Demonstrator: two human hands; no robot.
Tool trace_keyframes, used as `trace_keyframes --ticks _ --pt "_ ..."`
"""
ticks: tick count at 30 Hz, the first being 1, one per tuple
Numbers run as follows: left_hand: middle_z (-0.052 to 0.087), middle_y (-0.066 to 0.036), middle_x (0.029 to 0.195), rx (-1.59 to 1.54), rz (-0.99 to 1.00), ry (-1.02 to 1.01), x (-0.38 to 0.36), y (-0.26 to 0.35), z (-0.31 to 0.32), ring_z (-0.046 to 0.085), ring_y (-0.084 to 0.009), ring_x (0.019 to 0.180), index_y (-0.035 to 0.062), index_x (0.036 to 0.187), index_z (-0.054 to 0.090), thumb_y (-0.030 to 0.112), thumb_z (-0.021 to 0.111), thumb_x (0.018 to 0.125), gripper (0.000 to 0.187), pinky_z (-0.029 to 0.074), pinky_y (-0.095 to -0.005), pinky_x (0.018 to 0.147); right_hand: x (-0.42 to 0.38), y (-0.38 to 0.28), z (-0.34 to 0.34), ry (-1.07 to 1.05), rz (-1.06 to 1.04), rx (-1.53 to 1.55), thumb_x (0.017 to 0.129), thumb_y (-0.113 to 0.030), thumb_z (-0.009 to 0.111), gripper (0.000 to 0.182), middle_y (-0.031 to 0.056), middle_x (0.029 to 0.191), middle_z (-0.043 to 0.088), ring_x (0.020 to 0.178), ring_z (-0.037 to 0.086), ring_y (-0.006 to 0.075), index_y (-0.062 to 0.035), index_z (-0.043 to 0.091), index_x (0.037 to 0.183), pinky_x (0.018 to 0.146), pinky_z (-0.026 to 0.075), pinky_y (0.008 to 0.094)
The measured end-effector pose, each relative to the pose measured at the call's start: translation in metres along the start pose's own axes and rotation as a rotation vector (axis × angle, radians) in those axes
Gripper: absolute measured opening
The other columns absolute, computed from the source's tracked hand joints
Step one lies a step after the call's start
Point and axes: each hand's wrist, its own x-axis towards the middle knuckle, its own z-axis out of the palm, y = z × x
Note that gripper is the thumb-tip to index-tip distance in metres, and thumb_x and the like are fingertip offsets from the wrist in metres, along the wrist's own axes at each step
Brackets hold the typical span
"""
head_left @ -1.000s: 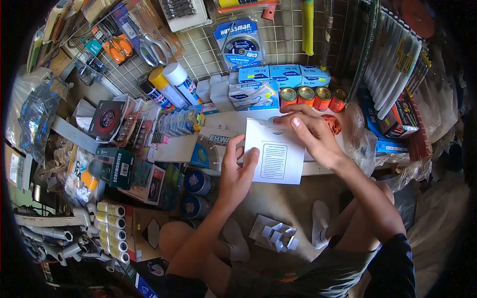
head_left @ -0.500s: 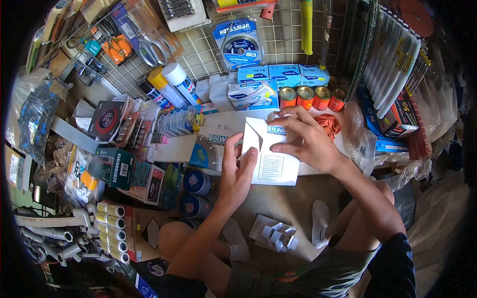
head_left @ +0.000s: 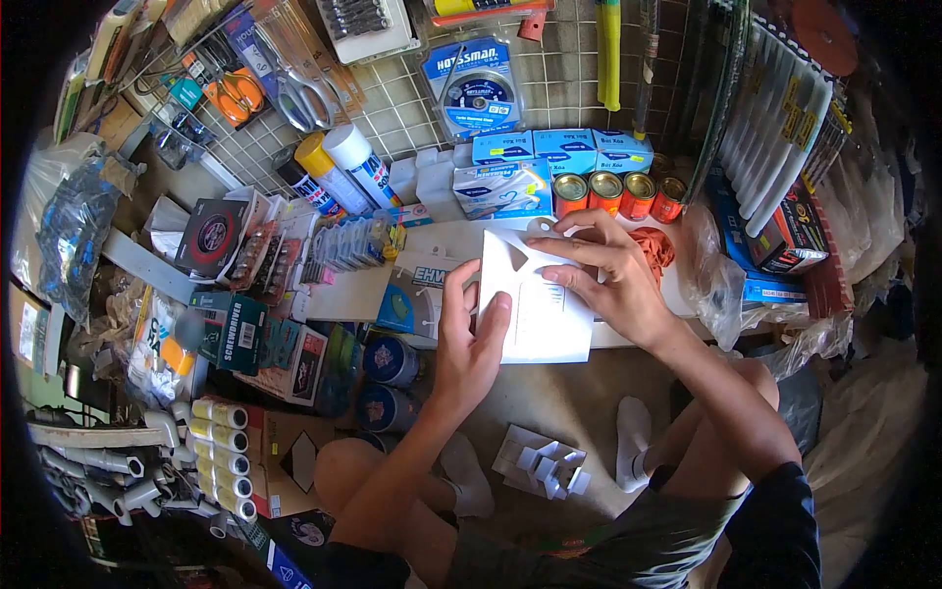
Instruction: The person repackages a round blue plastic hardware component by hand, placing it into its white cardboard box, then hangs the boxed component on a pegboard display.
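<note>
A white cardboard blade sleeve (head_left: 551, 334) with small print and a dark triangular opening is held up in front of me. My left hand (head_left: 469, 339) grips its left edge, thumb on the front face and fingers behind. At the upper right corner, my right hand (head_left: 610, 280) pinches the card between thumb and fingers, just below a hang-hole tab. Behind the sleeve, on the white shelf (head_left: 451, 236), lies a similar EHWA package (head_left: 424, 285) with a blue round patch. Whether a blade is inside the held sleeve cannot be seen.
Several orange-red cans (head_left: 604, 193) and blue boxes (head_left: 564, 150) line the back of the shelf. Spray cans (head_left: 358, 167) stand left of them. On the floor between my feet is a white folded-card piece (head_left: 541, 461). Plastic bags (head_left: 711, 265) hang at right.
The sleeve has tilted, so its print catches glare and the EHWA label no longer shows. My right fingers have shifted slightly along the top corner. My left hand keeps its grip.
</note>
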Motion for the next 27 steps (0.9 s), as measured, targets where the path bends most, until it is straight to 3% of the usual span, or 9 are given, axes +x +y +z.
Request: trace_keyframes --ticks 1,3,4,6,11,17,21,23,27 --pt "0.066 -0.017 0.112 -0.008 0.002 0.002 0.0 0.0 0.001 0.057 -0.005 0.063 0.002 0.143 0.034 0.016 0.055 0.105 0.045 0.037 -0.0202 0.039 0.0 0.0 0.0 0.007 -0.006 -0.02 0.09 -0.017 0.076 0.036 0.0126 0.122 0.062 0.098 0.068 0.028 -0.0187 0.074 0.126 0.086 0.057 0.0393" --pt "0.066 -0.019 0.115 -0.021 -0.009 0.009 0.0 0.0 0.002 0.059 -0.0085 0.076 0.0005 0.143 0.035 0.014 0.054 0.105 0.044 0.041 -0.0227 0.053 -0.001 0.001 0.001 0.01 -0.026 -0.054 0.091 -0.016 0.075 0.036 0.0126 0.123 0.062 0.097 0.069 0.0289 -0.019 0.074 0.126 0.087 0.057 0.0397" --pt "0.065 -0.021 0.118 -0.026 -0.021 0.013 -0.002 0.002 0.003 0.061 -0.0122 0.09 -0.001 0.142 0.035 0.011 0.054 0.105 0.043 0.046 -0.0251 0.068 -0.002 0.002 0.002 0.007 -0.039 -0.068 0.091 -0.016 0.074 0.035 0.0126 0.124 0.062 0.097 0.069 0.0294 -0.0191 0.074 0.127 0.087 0.057 0.0398" --pt "0.064 -0.023 0.121 -0.032 -0.017 0.029 -0.003 0.001 0.003 0.063 -0.0161 0.103 -0.0025 0.142 0.036 0.009 0.053 0.105 0.043 0.052 -0.0278 0.083 -0.003 0.0 0.002 -0.02 -0.052 -0.12 0.092 -0.016 0.073 0.035 0.0129 0.125 0.061 0.097 0.069 0.0303 -0.0192 0.074 0.127 0.087 0.057 0.04" --pt "0.065 -0.023 0.12 0.021 0.063 0.079 -0.001 -0.003 -0.003 0.064 -0.0168 0.102 -0.0029 0.142 0.037 0.008 0.052 0.105 0.041 0.051 -0.0285 0.085 -0.002 -0.011 0.001 -0.093 -0.028 -0.125 0.094 -0.014 0.071 0.038 0.0134 0.128 0.059 0.099 0.068 0.03 -0.0191 0.071 0.131 0.089 0.056 0.0407" --pt "0.068 -0.021 0.109 0.099 0.173 0.071 -0.001 -0.005 -0.002 0.065 -0.0169 0.097 -0.0023 0.144 0.035 0.006 0.052 0.105 0.043 0.051 -0.0288 0.079 -0.001 0.005 0.007 -0.028 0.077 0.25 0.095 -0.016 0.074 0.038 0.0101 0.13 0.061 0.111 0.064 0.019 -0.0161 0.07 0.133 0.098 0.052 0.0345" --pt "0.07 -0.02 0.106 0.204 0.185 0.044 -0.002 -0.002 -0.005 0.066 -0.0159 0.092 -0.0031 0.138 0.046 0.003 0.054 0.103 0.036 0.052 -0.0292 0.077 0.007 -0.008 -0.011 -0.198 0.448 0.625 0.096 -0.019 0.075 0.039 0.0051 0.124 0.066 0.114 0.059 0.0123 -0.008 0.067 0.132 0.099 0.049 0.0298" --pt "0.07 -0.017 0.109 0.354 0.208 -0.018 -0.003 -0.006 -0.012 0.065 -0.0143 0.094 -0.0049 0.133 0.053 0.003 0.054 0.103 0.031 0.051 -0.0279 0.083 0.006 -0.012 -0.015 -0.213 0.447 0.602 0.096 -0.019 0.075 0.041 0.0045 0.122 0.066 0.112 0.059 0.0118 -0.0075 0.064 0.133 0.099 0.049 0.0294" --pt "0.072 -0.016 0.106 0.446 0.386 -0.052 0.006 0.006 -0.006 0.069 -0.0175 0.092 -0.0034 0.12 0.067 -0.001 0.056 0.1 0.023 0.052 -0.0297 0.078 0.004 -0.002 -0.014 -0.256 0.432 0.57 0.096 -0.019 0.074 0.041 0.0046 0.12 0.066 0.11 0.06 0.0121 -0.007 0.061 0.133 0.097 0.049 0.0296"
